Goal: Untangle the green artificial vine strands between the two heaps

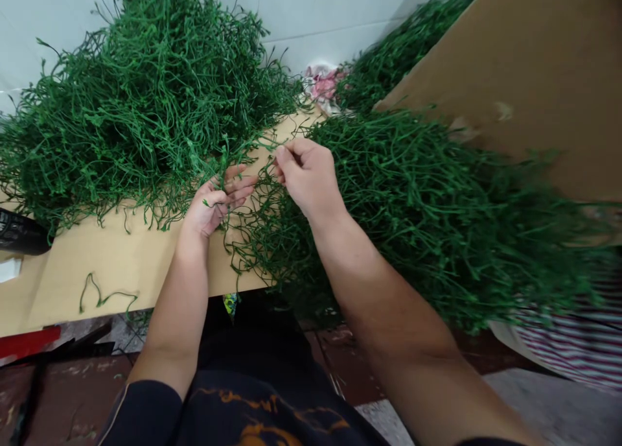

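Two large heaps of thin green artificial stems lie on a tan cardboard surface [116, 258]. The left heap [160, 96] rises against the wall; the right heap [413, 199] spreads toward the right edge. My left hand [218, 199] is palm up at the lower edge of the left heap, fingers apart, with green strands across its fingers. Just right of it, my right hand [308, 174] has its thumb and fingertips pinched on a green stem [265, 146] between the two heaps. One loose stem [104, 298] lies on the cardboard at the left.
A cardboard panel [525, 76] leans at the upper right, with more greenery [413, 37] behind it. A pink and white cloth [324, 84] sits by the wall. A black cylindrical object [22, 232] is at the left edge. Striped fabric [573, 342] shows at the lower right.
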### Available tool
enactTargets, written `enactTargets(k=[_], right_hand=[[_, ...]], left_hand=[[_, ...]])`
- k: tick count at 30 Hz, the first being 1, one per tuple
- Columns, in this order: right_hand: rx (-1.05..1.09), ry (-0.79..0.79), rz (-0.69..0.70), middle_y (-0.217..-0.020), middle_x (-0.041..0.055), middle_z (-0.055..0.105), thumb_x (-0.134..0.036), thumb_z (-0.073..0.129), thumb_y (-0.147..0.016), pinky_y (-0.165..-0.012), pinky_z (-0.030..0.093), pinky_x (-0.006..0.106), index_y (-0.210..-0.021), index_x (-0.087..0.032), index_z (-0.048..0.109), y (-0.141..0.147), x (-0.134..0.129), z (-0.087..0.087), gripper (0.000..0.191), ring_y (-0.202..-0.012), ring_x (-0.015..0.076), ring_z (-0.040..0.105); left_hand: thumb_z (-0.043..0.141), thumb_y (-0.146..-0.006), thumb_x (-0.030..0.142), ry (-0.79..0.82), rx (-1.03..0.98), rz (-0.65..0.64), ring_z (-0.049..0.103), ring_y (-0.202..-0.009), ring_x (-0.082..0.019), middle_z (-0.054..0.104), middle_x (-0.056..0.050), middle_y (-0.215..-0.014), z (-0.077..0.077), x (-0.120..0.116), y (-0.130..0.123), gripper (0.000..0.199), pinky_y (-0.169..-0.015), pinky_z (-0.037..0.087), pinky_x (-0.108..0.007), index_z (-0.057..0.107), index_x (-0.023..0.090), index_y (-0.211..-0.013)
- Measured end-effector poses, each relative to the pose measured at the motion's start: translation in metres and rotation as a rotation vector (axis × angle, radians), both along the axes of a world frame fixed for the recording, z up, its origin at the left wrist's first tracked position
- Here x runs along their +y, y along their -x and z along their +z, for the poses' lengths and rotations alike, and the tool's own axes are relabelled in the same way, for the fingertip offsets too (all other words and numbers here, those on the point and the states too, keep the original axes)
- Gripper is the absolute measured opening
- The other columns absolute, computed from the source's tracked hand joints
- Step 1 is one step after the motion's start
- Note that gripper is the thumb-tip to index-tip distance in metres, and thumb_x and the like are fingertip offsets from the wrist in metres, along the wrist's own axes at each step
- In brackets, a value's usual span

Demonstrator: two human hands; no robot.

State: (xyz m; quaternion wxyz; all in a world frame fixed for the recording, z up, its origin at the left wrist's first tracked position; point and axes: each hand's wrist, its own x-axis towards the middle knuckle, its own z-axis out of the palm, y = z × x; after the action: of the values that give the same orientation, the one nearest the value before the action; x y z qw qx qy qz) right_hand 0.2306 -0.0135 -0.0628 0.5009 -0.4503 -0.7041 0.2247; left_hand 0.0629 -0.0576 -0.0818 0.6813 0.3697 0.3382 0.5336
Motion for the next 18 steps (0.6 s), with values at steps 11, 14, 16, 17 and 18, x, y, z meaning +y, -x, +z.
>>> enactTargets(k=[11,14,16,17,18], right_hand=[[-0.488,-0.244,-0.033,-0.094,0.0094,0.054,-0.033,0.053,-0.084,-0.085,0.042,0.039,-0.092,-0.017,0.056,0.025,-0.041,0.014,0.019,-0.094,0.0219,0.051],[-0.559,-0.094,0.065,-0.09,0.0074,0.055,-0.032,0.06,-0.078,-0.076,0.043,0.033,-0.093,-0.016,0.059,0.035,-0.037,0.009,0.022,-0.082,0.0182,0.051],[-0.551,-0.028,0.088,-0.085,0.0052,0.054,-0.028,0.061,-0.077,-0.071,0.041,0.03,-0.092,-0.016,0.061,0.036,-0.031,0.005,0.018,-0.075,0.0158,0.05],[-0.533,-0.015,0.095,-0.082,0.0043,0.053,-0.026,0.06,-0.077,-0.069,0.041,0.029,-0.09,-0.017,0.061,0.035,-0.028,0.004,0.016,-0.073,0.0149,0.049],[-0.509,-0.013,0.097,-0.081,0.0037,0.052,-0.024,0.059,-0.077,-0.069,0.04,0.029,-0.089,-0.017,0.062,0.034,-0.026,0.004,0.014,-0.072,0.0144,0.048]], left_hand=[[0.053,-0.063,0.005,-0.159,0.305,0.179,0.065,-0.091,-0.018,0.071,-0.004,-0.091,-0.012,0.008,-0.019,0.037,-0.083,0.051,-0.031,0.06,0.015,-0.098],[0.054,-0.066,0.006,-0.245,0.352,0.238,0.063,-0.094,-0.017,0.071,-0.004,-0.09,-0.016,0.01,-0.023,0.026,-0.087,0.048,-0.031,0.06,0.014,-0.09],[0.054,-0.064,0.003,-0.238,0.369,0.254,0.062,-0.098,-0.018,0.07,-0.003,-0.089,-0.016,0.011,-0.024,0.025,-0.092,0.046,-0.032,0.061,0.014,-0.085],[0.055,-0.062,0.001,-0.233,0.367,0.252,0.061,-0.101,-0.018,0.07,-0.003,-0.089,-0.015,0.011,-0.025,0.026,-0.093,0.045,-0.032,0.061,0.014,-0.084],[0.056,-0.061,0.0,-0.234,0.354,0.241,0.059,-0.104,-0.019,0.07,-0.003,-0.09,-0.014,0.01,-0.025,0.027,-0.095,0.044,-0.032,0.061,0.013,-0.083]])
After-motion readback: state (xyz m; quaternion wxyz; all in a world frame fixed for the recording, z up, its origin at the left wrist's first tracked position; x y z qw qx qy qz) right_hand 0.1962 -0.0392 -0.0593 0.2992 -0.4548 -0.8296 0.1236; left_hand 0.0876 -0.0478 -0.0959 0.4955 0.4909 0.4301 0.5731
